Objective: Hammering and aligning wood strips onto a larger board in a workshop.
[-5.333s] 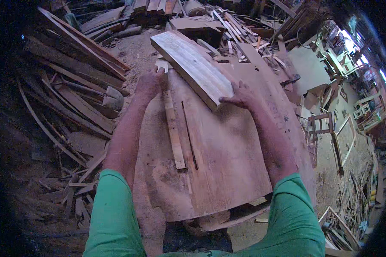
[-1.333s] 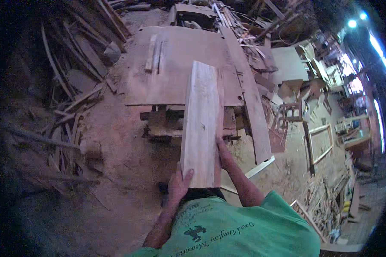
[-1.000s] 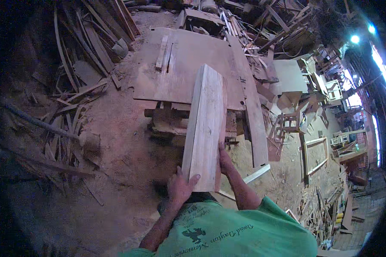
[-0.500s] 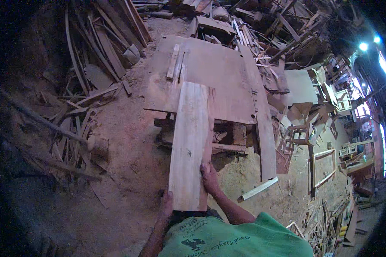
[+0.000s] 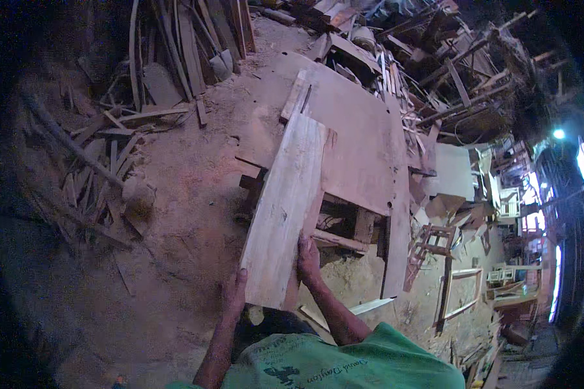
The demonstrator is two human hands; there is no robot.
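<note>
A long pale wooden board stretches away from my body, its far end over or resting on the low worktable; which of the two I cannot tell. My left hand grips the board's left edge close to the near end, with most of its fingers hidden beneath. Farther up the opposite edge, my right hand is closed around the darker side of the board. A narrow strip of wood lies on the tabletop beyond the board's far end.
Scrap wood is heaped on the dusty floor at left, near a shovel blade. More offcuts pile up behind the table. To the right are a small wooden stool frame and a rectangular frame. A pale batten lies near my right forearm.
The view has turned, so the surroundings appear shifted and tilted. In the picture the board now slants more, its near end farther left. Both hands keep their hold on it.
</note>
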